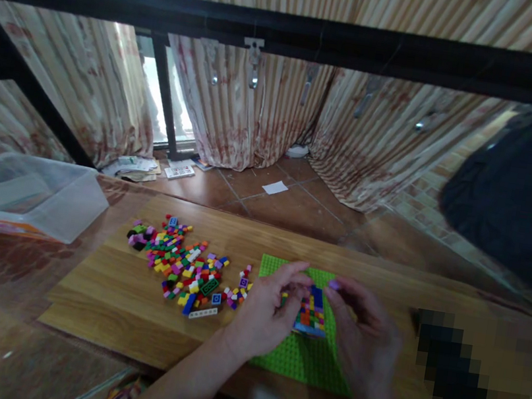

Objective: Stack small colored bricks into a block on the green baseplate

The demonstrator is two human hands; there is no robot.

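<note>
A green studded baseplate (302, 361) lies on the wooden board, under both hands. On it sits a low build of small coloured toy bricks (313, 313), with blue, orange and red parts showing. My left hand (269, 313) is over the build's left side, fingers curled toward the thumb; whatever is between them I cannot make out. My right hand (369, 328) is just right of the build, pinching a small purple brick (333, 284) between thumb and forefinger. Left of the baseplate spreads a loose pile of mixed toy bricks (187, 261).
The bricks lie on a wooden board (96, 294). A clear plastic bin (70, 203) stands at the left. A black metal bar (290, 36) with hooks crosses in front of striped curtains (259, 112). Papers (133, 166) lie on the tiled floor behind; a dark blurred shape is at right.
</note>
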